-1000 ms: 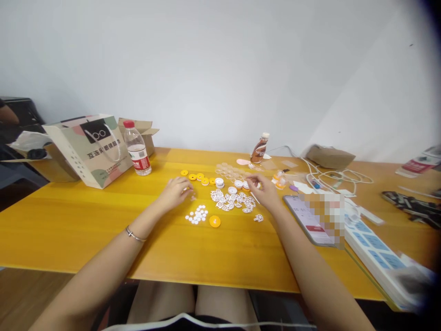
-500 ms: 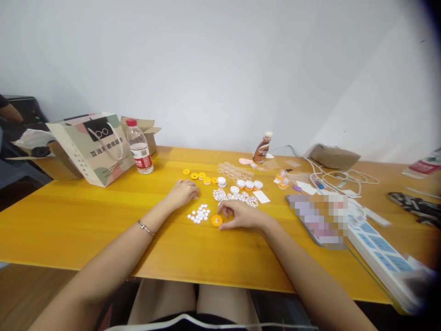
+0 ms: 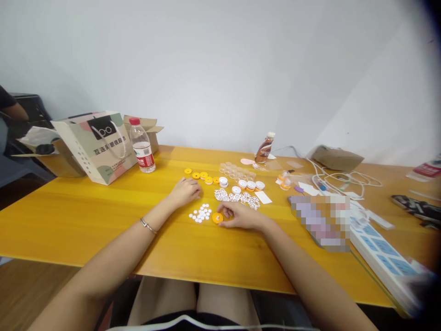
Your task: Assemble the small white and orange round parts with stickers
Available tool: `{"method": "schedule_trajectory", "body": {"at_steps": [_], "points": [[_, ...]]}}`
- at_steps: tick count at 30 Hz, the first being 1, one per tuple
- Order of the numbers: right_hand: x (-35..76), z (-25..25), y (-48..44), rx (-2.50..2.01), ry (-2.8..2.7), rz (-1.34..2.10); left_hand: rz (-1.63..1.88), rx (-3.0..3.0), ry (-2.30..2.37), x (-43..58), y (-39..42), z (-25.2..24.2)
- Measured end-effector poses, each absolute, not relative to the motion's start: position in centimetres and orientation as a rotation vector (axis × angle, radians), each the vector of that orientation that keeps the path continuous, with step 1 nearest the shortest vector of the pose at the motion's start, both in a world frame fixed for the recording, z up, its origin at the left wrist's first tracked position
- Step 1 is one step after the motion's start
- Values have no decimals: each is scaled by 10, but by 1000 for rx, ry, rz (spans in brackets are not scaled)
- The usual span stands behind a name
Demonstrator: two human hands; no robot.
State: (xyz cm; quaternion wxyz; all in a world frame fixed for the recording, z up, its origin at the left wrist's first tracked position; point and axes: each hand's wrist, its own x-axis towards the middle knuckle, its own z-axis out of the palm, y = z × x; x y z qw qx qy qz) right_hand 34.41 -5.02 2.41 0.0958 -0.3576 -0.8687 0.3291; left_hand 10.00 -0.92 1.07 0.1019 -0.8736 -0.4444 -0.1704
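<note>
Since a second ago, the right hand [image 3: 241, 215] has left the white-topped discs [image 3: 242, 184] and come down to the lone orange disc [image 3: 217, 218]. Its grip is curved, thumb and forefinger at the disc's right edge; whether they pinch it, I cannot tell. That disc lies flat on the worktop [image 3: 193, 257], just right of a cluster of small white discs [image 3: 200, 214]. Beyond the cluster, the left hand [image 3: 186, 191] rests with fingers curled, and I cannot tell if its grip contains anything. White openwork pieces [image 3: 237, 197] lie behind the right hand, with a white card [image 3: 263, 197] beside them. Farther back are yellow discs [image 3: 204, 176] and clear rings [image 3: 237, 171]. Outermost stand a red-capped water bottle [image 3: 143, 149] and a brown drink bottle [image 3: 264, 149].
</note>
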Motion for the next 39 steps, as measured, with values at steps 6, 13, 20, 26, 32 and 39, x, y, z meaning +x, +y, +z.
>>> {"method": "schedule_trajectory", "body": {"at_steps": [6,13,20,26,32,39], "points": [[344,25,-51,-1063,-2573,933,-780,-2873,-1045,124,-44,19],[344,24,-50,-1025,-2576,894,-622,-2907,-1022,150,-68,16],[344,21,-48,-1026,-2565,893,-584,-2792,-1036,150,-68,13],[345,21,-49,-1018,-2556,948,-520,-2797,-933,149,-69,12],[345,20,-48,-1019,-2549,956,-527,-2831,-879,145,-65,11],[347,21,-48,-1019,-2545,975,-514,-2947,-805,137,-63,13]]}}
